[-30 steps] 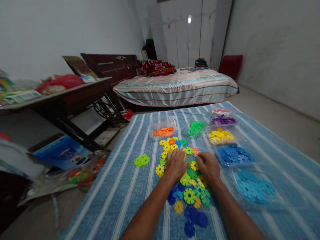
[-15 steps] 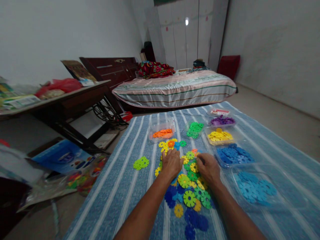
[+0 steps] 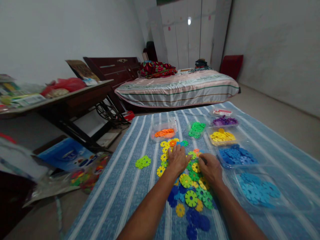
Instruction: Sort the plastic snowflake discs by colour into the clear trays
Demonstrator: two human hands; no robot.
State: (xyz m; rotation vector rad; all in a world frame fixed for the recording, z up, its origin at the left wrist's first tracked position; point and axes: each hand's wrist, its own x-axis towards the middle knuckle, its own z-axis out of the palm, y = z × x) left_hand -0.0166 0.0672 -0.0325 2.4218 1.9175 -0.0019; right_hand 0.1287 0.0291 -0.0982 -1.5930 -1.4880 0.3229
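A loose pile of mixed slotted plastic discs [image 3: 191, 198], in yellow, greens, blues and orange, is spread over the striped cloth. My left hand [image 3: 178, 159] rests on the far part of this pile, fingers stretched forward and thumb out to the right, covering some discs. Facing it at the pile's right edge is my right hand [image 3: 212, 168], its fingers curled in beside green and yellow discs. Whatever may be in its fingertips is hidden. Left of the pile lies a small group of lime-green discs [image 3: 143, 162].
Clear plastic boxes hold sorted discs: orange [image 3: 164, 133], green [image 3: 197, 130], purple [image 3: 225, 121], yellow [image 3: 222, 136], dark blue [image 3: 237, 156] and light blue [image 3: 258, 188]. A bed [image 3: 177, 88] stands beyond, and a cluttered sewing table [image 3: 75, 95] at the left.
My left hand has shifted slightly right and forward over the pile, closer to the right hand, uncovering some yellow discs at its left. My right hand stays nearly in place.
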